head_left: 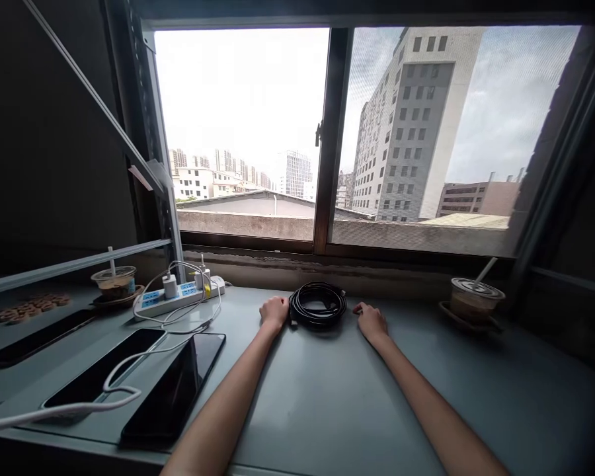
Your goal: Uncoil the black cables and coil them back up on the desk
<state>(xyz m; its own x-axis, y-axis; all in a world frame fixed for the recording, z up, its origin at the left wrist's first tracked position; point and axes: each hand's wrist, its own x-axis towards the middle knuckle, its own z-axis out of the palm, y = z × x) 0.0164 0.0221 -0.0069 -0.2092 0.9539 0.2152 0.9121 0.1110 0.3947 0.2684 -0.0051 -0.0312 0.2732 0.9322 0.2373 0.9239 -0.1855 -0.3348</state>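
Observation:
A coil of black cable (318, 305) lies on the grey-blue table near the window wall, with small connector ends showing at its edge. My left hand (274, 311) rests as a fist at the coil's left side, very close to it; whether they touch I cannot tell. On the other side, my right hand (373, 321) lies on the table with its fingers partly bent and the foremost ones reaching toward the coil. A small gap separates those fingertips from the cable. I see nothing held in either hand.
At left are a power strip (178, 296) with chargers, a white cable (121, 382), a dark phone (39, 337), another phone (106, 367) and a black tablet-like device (176, 390). Iced drinks stand at left (114, 283) and right (476, 301). A window frame (327, 139) rises behind.

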